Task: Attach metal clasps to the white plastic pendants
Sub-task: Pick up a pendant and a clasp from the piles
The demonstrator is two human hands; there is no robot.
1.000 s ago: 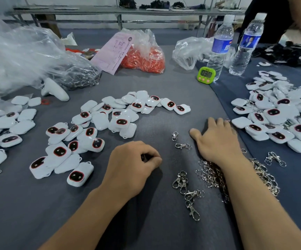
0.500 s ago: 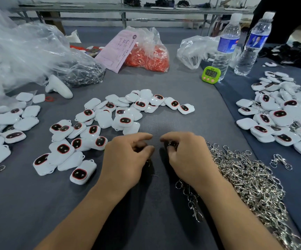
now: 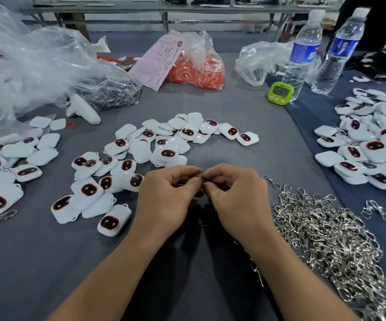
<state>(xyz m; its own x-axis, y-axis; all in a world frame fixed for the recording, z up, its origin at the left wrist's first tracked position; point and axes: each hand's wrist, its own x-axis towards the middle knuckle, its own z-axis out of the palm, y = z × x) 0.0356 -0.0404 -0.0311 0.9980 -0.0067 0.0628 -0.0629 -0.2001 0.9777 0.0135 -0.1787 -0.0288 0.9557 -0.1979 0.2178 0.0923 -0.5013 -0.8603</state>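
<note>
Two bottles (image 3: 303, 54), one timer (image 3: 280, 93), three pendant heaps (image 3: 167, 154), one clasp pile (image 3: 326, 239); left hand (image 3: 164, 200) and right hand (image 3: 236, 195) curl fingertip-to-fingertip, pinching one small clasp (image 3: 200, 176)

White plastic pendants (image 3: 141, 154), rounded squares (many showing a dark, red-rimmed oval face, others face down), lie scattered in a loose central heap, with further heaps at far left (image 3: 41, 156) and far right (image 3: 375, 145). A tangled pile of silver metal clasps (image 3: 321, 239) sprawls at lower right; one small metal ring (image 3: 200, 176) sits pinched between left hand (image 3: 166, 198) and right hand (image 3: 236, 198).
</note>
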